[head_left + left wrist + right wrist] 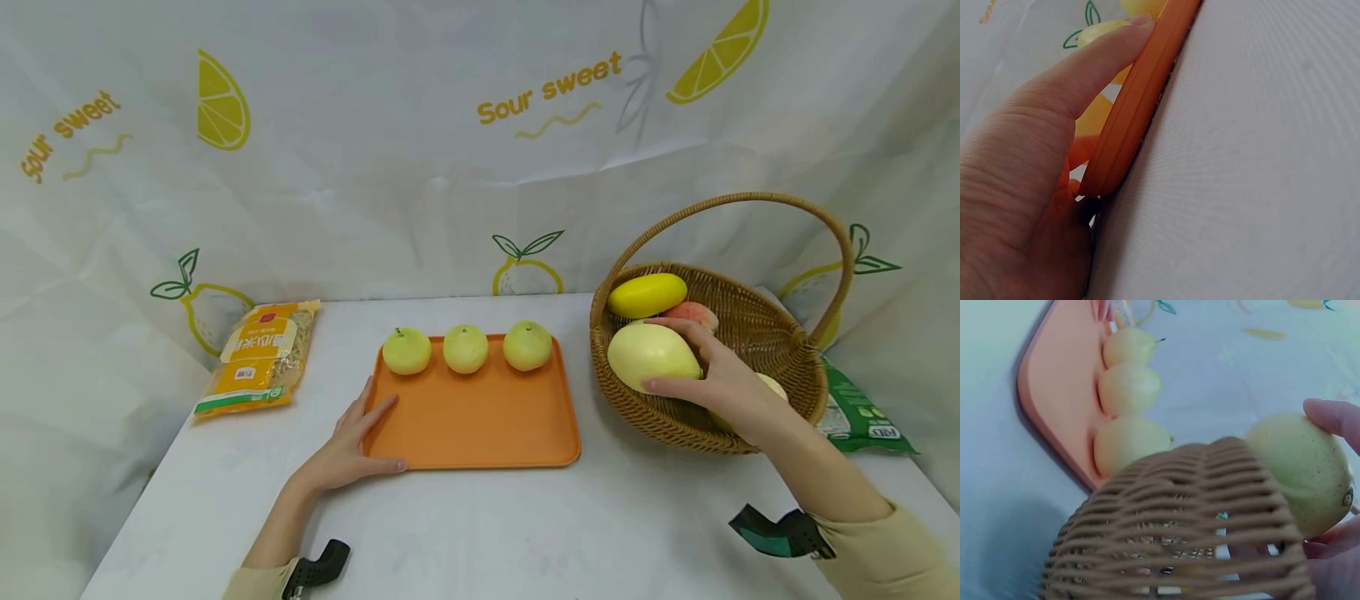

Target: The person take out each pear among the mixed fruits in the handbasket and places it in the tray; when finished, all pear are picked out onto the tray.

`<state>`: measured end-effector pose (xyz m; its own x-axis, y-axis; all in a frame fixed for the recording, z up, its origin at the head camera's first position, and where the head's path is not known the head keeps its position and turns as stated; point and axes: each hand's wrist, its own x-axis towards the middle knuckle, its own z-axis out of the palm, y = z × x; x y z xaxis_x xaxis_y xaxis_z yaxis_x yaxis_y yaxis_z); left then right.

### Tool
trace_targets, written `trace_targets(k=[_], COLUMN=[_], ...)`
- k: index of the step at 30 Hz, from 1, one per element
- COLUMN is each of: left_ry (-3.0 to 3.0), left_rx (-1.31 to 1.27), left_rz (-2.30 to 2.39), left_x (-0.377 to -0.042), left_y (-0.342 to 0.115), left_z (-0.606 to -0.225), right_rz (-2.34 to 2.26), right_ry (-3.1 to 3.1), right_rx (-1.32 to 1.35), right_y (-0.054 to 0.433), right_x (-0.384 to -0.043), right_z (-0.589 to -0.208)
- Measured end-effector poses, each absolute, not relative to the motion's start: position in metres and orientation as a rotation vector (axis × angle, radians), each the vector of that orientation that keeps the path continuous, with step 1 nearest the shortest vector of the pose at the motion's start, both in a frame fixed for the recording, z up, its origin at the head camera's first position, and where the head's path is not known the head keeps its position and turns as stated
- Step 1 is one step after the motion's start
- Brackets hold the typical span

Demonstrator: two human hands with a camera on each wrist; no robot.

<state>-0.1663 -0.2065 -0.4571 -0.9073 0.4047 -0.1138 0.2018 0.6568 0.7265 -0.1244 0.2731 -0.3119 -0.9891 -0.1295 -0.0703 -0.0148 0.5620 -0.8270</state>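
Observation:
In the head view my right hand point(716, 375) holds a pale yellow-green pear point(651, 357) over the near left part of the wicker basket point(780, 354). Thumb and fingers lie on opposite sides of this pear, whose stem end shows in the right wrist view. My left hand point(352, 446) rests at the left end of an orange tray point(472, 425), fingers spread. Its thumb point(1107, 53) lies along the tray's front rim in the left wrist view. Three similar pears stand in a row along the tray's back edge: left point(407, 352), middle point(465, 349) and right point(527, 346).
Inside the basket are a yellow oval fruit point(647, 296), a reddish peach point(693, 316) and a pale fruit point(772, 387) partly hidden by my right hand. The basket's tall handle point(742, 198) arches above. A yellow food packet point(258, 358) lies left, a green packet point(862, 412) right.

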Motion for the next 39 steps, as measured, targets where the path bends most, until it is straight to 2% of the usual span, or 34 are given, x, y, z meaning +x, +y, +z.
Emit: trace_targets(k=[24, 39], left_ry=[2.606, 2.604], left_rx=[0.487, 0.469], left_rz=[1.128, 1.139], left_x=[-0.168, -0.167], left_y=[-0.206, -0.206], left_z=[-0.453, -0.455], right_rz=[-1.473, -1.551], right_ry=[2.688, 2.531], right_rx=[-0.342, -0.435], right_y=[0.213, 0.179], right_x=[-0.118, -0.129], right_z=[-0.312, -0.338])
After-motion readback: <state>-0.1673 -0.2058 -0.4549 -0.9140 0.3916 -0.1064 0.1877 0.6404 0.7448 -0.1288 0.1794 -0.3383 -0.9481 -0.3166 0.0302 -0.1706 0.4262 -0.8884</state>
